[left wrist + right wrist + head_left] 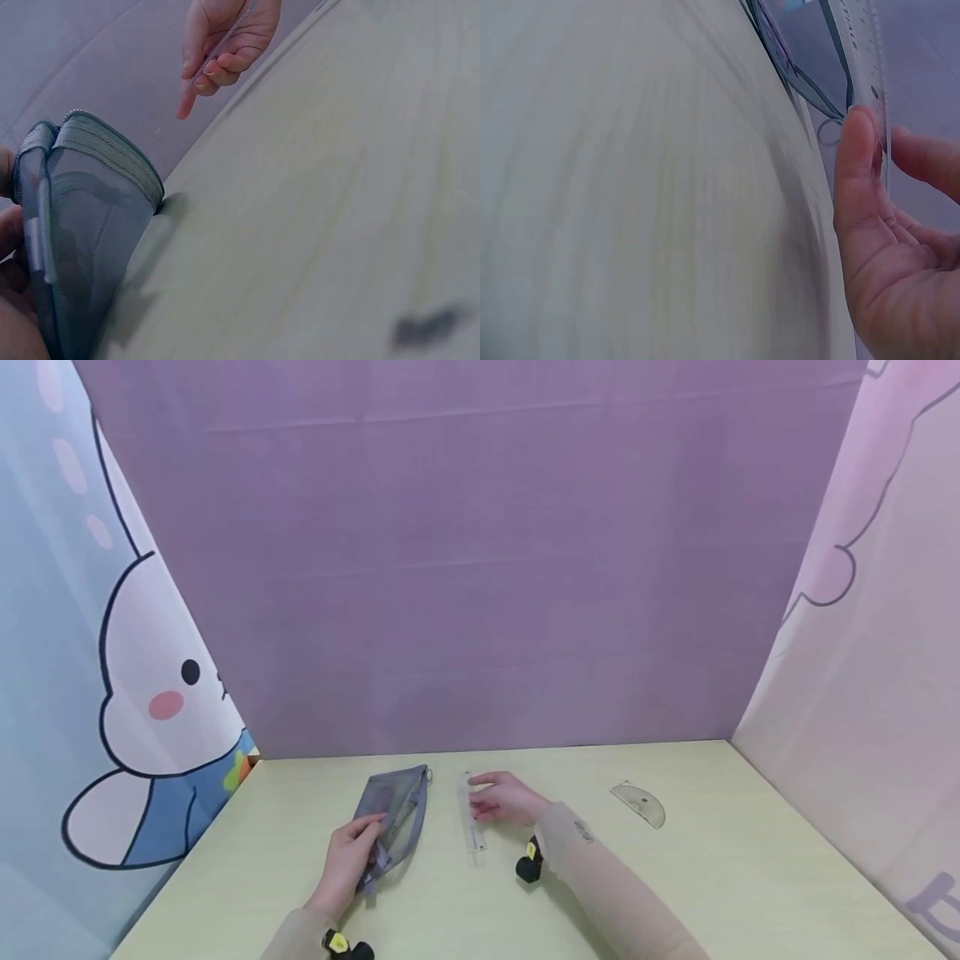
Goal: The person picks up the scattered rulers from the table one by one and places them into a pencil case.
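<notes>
A grey-blue mesh zip pouch (390,814) stands at the left of the table, its zipped mouth gaping. My left hand (351,858) grips the pouch's near left side; in the left wrist view only part of that hand shows beside the mesh. To the right of the pouch, my right hand (506,798) pinches a clear plastic ruler (473,827) between thumb and fingers. Print and scale marks on the ruler (862,52) can be read in part in the right wrist view. A clear protractor (640,803) lies on the table, right of my right hand.
The pale wood-grain table (720,877) ends at a purple cloth backdrop (495,568). A printed cartoon curtain (165,693) hangs on the left and a pink-and-white one (870,710) on the right. A small ring (430,774) sits at the pouch's far corner.
</notes>
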Demonstrator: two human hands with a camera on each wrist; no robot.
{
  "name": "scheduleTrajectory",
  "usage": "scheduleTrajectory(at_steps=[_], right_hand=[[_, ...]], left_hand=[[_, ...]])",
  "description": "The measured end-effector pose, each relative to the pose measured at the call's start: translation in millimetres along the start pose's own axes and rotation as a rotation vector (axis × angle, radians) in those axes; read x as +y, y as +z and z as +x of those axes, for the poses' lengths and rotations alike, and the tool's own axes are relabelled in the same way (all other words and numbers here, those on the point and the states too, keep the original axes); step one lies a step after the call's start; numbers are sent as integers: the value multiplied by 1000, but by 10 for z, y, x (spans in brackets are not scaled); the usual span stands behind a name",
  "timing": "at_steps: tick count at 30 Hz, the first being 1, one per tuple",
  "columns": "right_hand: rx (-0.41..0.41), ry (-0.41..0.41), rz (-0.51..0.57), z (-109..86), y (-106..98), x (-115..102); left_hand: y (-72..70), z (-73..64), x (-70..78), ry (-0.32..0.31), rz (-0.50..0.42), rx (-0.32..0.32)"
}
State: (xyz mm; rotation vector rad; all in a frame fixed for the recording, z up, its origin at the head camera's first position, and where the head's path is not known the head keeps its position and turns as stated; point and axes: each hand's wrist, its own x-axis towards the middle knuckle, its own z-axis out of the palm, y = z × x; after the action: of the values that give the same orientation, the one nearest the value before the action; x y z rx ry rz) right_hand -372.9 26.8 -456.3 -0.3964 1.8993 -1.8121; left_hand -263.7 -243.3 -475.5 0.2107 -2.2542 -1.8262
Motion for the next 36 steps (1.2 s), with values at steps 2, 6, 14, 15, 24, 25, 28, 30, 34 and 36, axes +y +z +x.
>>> scheduleTrajectory(at_steps=[2,6,14,15,24,25,28,30,34,36], right_hand=[[0,3,8,23,33,-1],[6,11,10,65,103,-7],[-15,14,14,141,266,-40],[-18,13,13,151,285,-43],[-33,11,34,245,437,-44],[-33,11,38,255,454,-40],[-37,12,46,277,509,-32],[-39,13,48,279,553,-41],[-40,12,58,288,623,-66],[-38,10,61,302,649,-68]], left_hand=[[3,1,7,-1,-5,-1],[1,4,9,-5,-13,-7],[-18,-7,22,-10,-14,-18],[-19,-8,23,-9,-14,-20],[-5,-1,18,2,-34,-19],[-4,1,16,-1,-36,-17],[-10,1,14,-6,-33,-20],[-12,-5,19,-4,-28,-17],[-6,-9,22,2,-17,-13],[-1,-8,20,1,-16,-11]])
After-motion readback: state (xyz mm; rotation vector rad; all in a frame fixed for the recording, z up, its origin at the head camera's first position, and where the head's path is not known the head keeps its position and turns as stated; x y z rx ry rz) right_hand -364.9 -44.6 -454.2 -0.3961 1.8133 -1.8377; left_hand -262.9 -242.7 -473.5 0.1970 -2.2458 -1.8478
